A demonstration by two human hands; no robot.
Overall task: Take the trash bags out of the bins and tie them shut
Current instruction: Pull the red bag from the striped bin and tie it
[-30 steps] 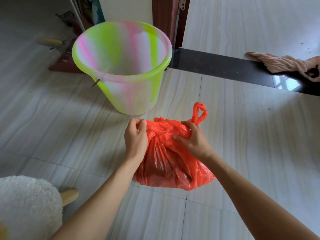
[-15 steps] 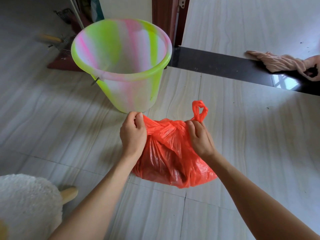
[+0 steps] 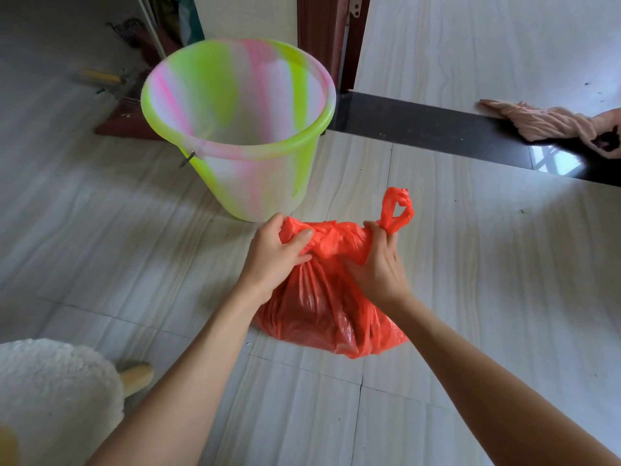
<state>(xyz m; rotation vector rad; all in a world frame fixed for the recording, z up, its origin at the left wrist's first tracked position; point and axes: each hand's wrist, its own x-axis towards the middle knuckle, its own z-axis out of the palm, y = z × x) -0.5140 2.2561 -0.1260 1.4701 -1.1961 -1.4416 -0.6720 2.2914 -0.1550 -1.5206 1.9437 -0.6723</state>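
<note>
- Both hands grip the orange trash bag at its gathered neck: left hand curled round the left bunch, right hand curled round the right bunch below the handle loop.
- Bag sits on the floor, just in front of the green/pink bin.
- Knot btwn hands looks formed, prob. not tight.
- Pink cloth lies far right.
</note>
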